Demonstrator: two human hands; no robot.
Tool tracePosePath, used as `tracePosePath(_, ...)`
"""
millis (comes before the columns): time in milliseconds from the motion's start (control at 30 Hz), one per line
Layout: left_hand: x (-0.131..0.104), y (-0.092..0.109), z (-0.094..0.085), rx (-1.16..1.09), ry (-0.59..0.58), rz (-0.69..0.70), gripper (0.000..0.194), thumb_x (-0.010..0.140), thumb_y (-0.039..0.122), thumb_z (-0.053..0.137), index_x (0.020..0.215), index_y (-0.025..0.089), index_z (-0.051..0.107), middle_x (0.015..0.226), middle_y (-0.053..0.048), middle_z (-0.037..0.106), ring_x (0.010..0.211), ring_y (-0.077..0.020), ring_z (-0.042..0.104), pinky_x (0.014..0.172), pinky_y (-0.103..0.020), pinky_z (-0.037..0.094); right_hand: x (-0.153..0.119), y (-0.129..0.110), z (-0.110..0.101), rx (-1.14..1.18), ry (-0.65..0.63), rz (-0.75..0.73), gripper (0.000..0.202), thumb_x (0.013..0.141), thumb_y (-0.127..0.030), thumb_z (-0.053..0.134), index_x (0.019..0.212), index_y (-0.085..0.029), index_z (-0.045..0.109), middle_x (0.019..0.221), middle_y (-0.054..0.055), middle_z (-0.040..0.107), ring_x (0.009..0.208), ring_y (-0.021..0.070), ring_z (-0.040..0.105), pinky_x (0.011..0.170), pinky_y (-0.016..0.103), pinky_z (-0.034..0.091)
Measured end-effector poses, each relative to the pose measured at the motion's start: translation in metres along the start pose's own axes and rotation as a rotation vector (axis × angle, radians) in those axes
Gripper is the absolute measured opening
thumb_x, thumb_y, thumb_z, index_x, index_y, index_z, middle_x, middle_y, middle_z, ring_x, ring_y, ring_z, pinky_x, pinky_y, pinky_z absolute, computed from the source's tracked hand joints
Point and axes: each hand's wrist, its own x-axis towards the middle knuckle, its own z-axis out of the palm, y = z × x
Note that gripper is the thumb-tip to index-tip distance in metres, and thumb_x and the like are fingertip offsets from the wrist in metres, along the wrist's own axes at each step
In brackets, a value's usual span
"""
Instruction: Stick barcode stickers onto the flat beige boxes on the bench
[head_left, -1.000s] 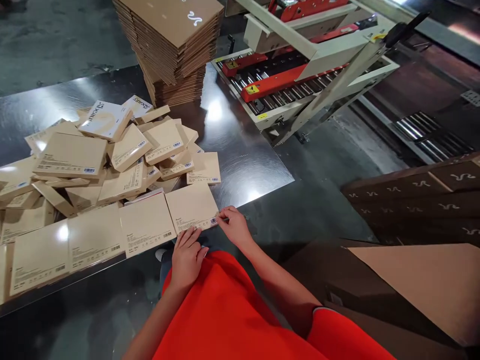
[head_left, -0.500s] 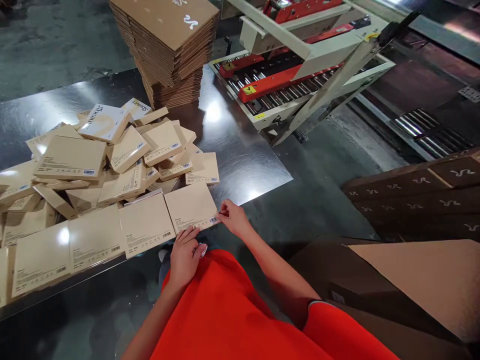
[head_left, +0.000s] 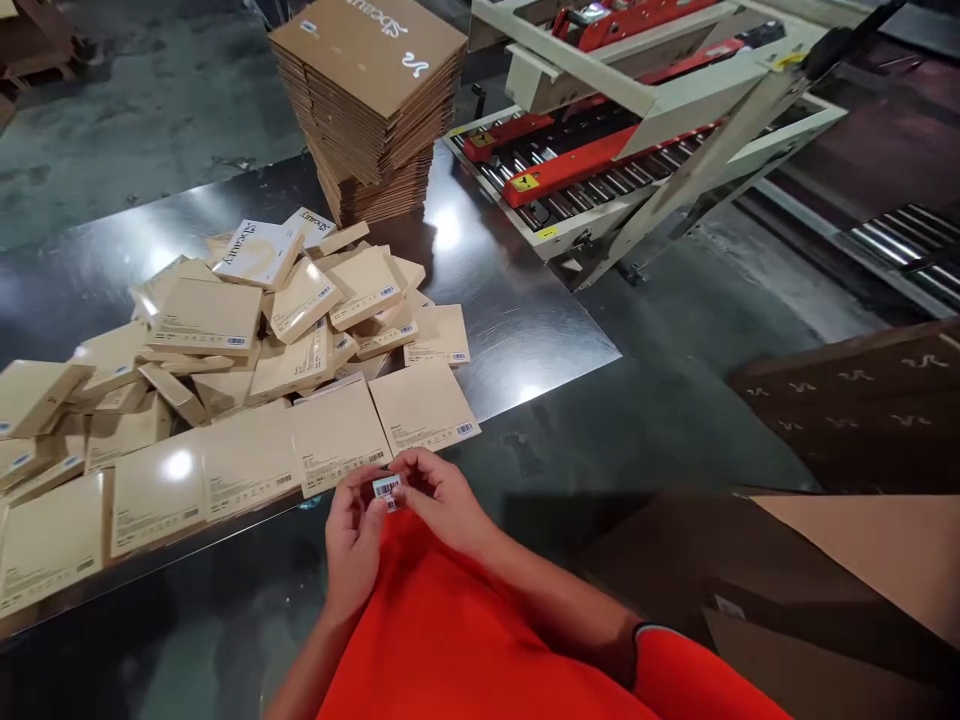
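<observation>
Close to my body, above the table's front edge, a small sheet of white barcode stickers [head_left: 386, 487] is held between both hands. My left hand [head_left: 354, 545] is closed on its left side, the thumb pointing up. My right hand [head_left: 444, 505] pinches the right side with thumb and fingers. Just beyond the hands lies a flat cream box [head_left: 424, 400] with a blue-white barcode label at its lower right corner. Beside it to the left, another cream box [head_left: 341, 425] carries a black printed barcode, and several more continue the row along the edge.
A loose pile of cream boxes [head_left: 206, 310] covers the metal table [head_left: 536, 335] behind the row. Flat cardboard cartons [head_left: 375, 90] are stacked at the back. A roller conveyor machine [head_left: 570, 160] with red rails adjoins the table's far side. Brown cartons [head_left: 855, 410] stand at right.
My right hand has left the nearest box's corner and come to the stickers in my left hand. That box stays in place. The view has shifted, so the scene sits further right.
</observation>
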Motion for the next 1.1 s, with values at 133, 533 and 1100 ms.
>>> tracePosePath(133,-0.002,0.001,-0.013,0.042,-0.067,-0.043,0.018,0.083,0.037,0.060,0.087,0.019,0.060,0.080,-0.002,0.065,0.073,-0.0145,0.061,0.068,-0.025,0.052,0.000,0.003,0.003,-0.064,-0.046,0.042,0.016,0.076,-0.026,0.062,0.091,-0.020,0.061,0.070,-0.003,0.057,0.064,0.0120,0.057,0.065,0.027,0.050)
tracePosePath(533,0.000,-0.012,-0.036,0.469,0.008,0.136,0.032,0.087,0.042,0.046,0.063,0.020,0.052,0.055,0.002,0.056,0.052,-0.0119,0.051,0.051,-0.021,0.039,-0.002,0.012,0.029,-0.365,0.070,-0.141,0.014,0.080,-0.024,0.060,0.066,-0.020,0.062,0.069,0.000,0.056,0.065,0.0125,0.053,0.060,0.024,0.044)
tracePosePath(1100,0.008,-0.025,-0.051,0.484,-0.008,0.142,0.036,0.087,0.041,0.049,0.058,0.020,0.053,0.050,0.004,0.053,0.048,-0.0099,0.047,0.048,-0.021,0.037,0.014,0.029,0.031,-0.295,0.165,-0.034,0.016,0.078,-0.034,0.063,0.071,-0.020,0.063,0.076,0.002,0.064,0.068,0.0146,0.057,0.062,0.026,0.046)
